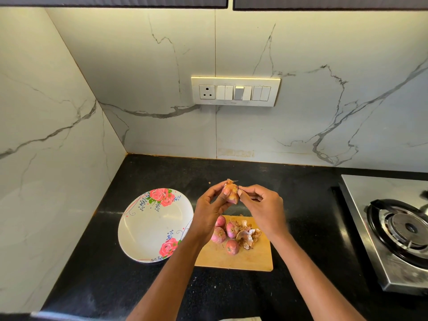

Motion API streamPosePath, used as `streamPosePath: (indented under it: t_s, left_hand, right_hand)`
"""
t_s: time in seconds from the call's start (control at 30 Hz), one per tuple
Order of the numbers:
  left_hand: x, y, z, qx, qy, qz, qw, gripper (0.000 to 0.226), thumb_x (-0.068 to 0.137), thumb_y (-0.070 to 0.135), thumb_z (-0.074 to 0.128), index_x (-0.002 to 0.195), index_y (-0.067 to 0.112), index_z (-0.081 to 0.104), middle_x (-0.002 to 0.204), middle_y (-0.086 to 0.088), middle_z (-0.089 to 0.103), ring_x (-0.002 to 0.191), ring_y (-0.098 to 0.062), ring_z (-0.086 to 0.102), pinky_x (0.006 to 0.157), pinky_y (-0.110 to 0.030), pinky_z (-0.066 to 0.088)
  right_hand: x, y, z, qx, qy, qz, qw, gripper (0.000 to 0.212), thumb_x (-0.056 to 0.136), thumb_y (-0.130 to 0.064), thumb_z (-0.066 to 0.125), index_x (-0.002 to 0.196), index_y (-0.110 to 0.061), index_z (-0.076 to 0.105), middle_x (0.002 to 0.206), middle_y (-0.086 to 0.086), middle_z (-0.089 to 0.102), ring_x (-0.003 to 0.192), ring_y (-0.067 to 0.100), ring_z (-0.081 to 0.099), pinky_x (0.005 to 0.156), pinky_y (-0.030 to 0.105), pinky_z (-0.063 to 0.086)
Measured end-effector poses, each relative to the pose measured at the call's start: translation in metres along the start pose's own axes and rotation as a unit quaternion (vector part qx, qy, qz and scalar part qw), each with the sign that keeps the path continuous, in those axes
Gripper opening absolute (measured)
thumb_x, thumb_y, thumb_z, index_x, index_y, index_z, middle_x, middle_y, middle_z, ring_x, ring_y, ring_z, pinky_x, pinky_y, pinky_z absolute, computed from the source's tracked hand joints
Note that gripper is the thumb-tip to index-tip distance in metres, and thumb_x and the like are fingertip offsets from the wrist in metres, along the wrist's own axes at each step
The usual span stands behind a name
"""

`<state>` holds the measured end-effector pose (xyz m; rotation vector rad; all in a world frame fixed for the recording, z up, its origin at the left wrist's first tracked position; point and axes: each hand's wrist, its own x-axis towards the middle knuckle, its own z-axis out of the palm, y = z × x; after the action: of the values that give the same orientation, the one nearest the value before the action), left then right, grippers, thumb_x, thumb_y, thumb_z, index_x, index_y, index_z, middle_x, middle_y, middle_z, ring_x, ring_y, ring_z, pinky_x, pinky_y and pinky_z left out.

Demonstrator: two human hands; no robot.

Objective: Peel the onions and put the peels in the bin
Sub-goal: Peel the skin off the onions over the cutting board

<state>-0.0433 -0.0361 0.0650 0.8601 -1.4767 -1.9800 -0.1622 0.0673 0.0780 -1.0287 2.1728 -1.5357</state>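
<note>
1. Four unpeeled onions (225,235) are seen on the wooden cutting board (254,260), nearest to the person, with a small heap of loose peels (247,236) just beside them. The dry peels are light, so they could be swept off the board onto the black surface (104,274) by a passing arm.
2. One flowered plate (148,228) is placed to the left of the board; a peeled onion could roll away if it is dropped short of the plate.
3. Above the board, one onion (231,193) is held in the left hand (212,209), whose grip is curled around it. If this hold is loosened during a pull, the onion may fall among the others.
4. A piece of skin near the onion's top is pinched by the right hand (264,207) in a narrow grip. The thin skin could be torn into small bits, and some may be left on the onion.
5. Farther right, a gas stove (393,228) is seen; stray peels could land by the burner.
6. No bin is visible, so peels may be spilled while they are carried.
</note>
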Motion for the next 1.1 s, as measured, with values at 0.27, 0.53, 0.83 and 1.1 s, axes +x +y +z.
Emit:
streamPosePath:
  t_s: [0.27, 0.53, 0.83, 1.1]
  left_hand:
    - [-0.004, -0.001, 0.005, 0.023, 0.012, 0.021, 0.999, 0.042, 0.087, 0.038, 0.066, 0.127, 0.026, 0.066, 0.124, 0.005, 0.071, 0.116, -0.014, 0.068, 0.089, -0.026, 0.058]
    - [-0.007, -0.003, -0.001, -0.006, -0.001, -0.008, 1.000, 0.047, 0.088, 0.038, 0.065, 0.132, 0.021, 0.063, 0.125, 0.000, 0.071, 0.118, -0.019, 0.068, 0.098, -0.033, 0.056]
    - [-0.002, 0.006, -0.008, -0.073, 0.005, -0.052, 0.996, 0.043, 0.088, 0.033, 0.062, 0.130, 0.021, 0.063, 0.127, -0.005, 0.071, 0.117, -0.022, 0.068, 0.097, -0.030, 0.056]
    - [-0.005, -0.002, -0.009, -0.061, 0.009, -0.071, 0.996, 0.036, 0.097, 0.032, 0.057, 0.132, 0.026, 0.061, 0.129, -0.002, 0.068, 0.114, -0.019, 0.069, 0.092, -0.027, 0.057]
  right_hand:
    - [-0.004, -0.003, 0.006, -0.027, 0.046, -0.008, 0.999, 0.014, 0.084, -0.025, 0.082, 0.096, -0.019, 0.079, 0.083, -0.014, 0.074, 0.081, -0.003, 0.069, 0.069, 0.014, 0.057]
    - [-0.007, -0.004, 0.009, -0.028, 0.053, -0.026, 0.998, 0.012, 0.082, -0.022, 0.082, 0.092, -0.019, 0.076, 0.082, -0.015, 0.072, 0.082, -0.003, 0.068, 0.069, 0.010, 0.054]
    - [0.000, 0.017, 0.001, -0.022, -0.028, 0.046, 0.998, 0.021, 0.096, -0.008, 0.065, 0.095, -0.027, 0.072, 0.094, -0.012, 0.072, 0.082, 0.002, 0.070, 0.075, 0.018, 0.057]
    - [-0.007, 0.034, 0.003, -0.069, -0.094, 0.117, 0.986, 0.030, 0.101, -0.015, 0.046, 0.075, -0.012, 0.062, 0.077, 0.003, 0.062, 0.076, 0.020, 0.061, 0.074, 0.045, 0.051]
